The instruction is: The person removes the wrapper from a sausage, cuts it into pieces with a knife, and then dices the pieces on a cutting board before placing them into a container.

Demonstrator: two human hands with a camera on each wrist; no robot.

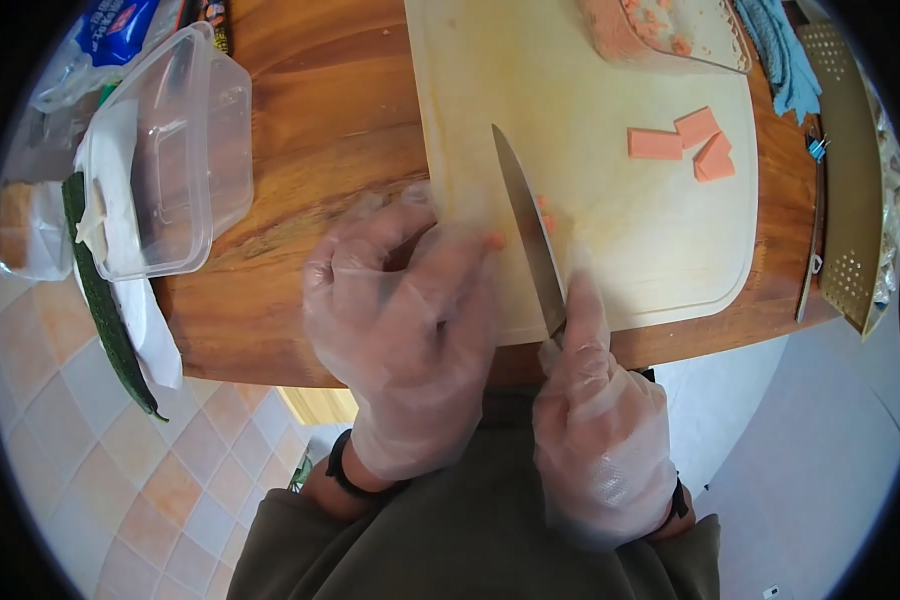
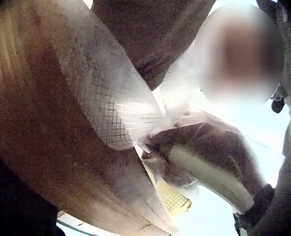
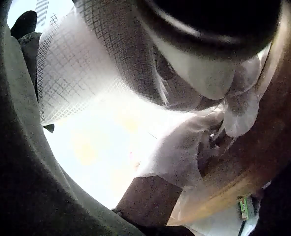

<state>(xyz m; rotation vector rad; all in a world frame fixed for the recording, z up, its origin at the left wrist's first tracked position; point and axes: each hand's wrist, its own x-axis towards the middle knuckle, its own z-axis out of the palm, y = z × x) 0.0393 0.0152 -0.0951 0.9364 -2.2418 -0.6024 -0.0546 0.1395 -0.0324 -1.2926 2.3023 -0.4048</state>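
Note:
In the head view, the gloved right hand (image 1: 605, 425) grips the handle of a knife (image 1: 530, 225), its index finger lying along the base of the blade. The blade points away from the body over a cream cutting board (image 1: 610, 250). Small orange bits (image 1: 547, 218) lie beside the blade. Left of the knife, the gloved left hand (image 1: 405, 330) has bent fingers, with its fingertips at an orange bit (image 1: 496, 240) on the board; whether it pinches the bit cannot be told. Pink-orange slices (image 1: 655, 144) lie on the board's right part. Both wrist views show mostly glove plastic.
A clear container (image 1: 670, 50) with orange pieces stands at the board's far edge. At the left are an empty clear container (image 1: 232, 130), a cucumber (image 1: 110, 315) and a blue packet (image 1: 120, 30). A blue cloth (image 1: 782, 60) and a perforated tray (image 1: 845, 180) are at the right.

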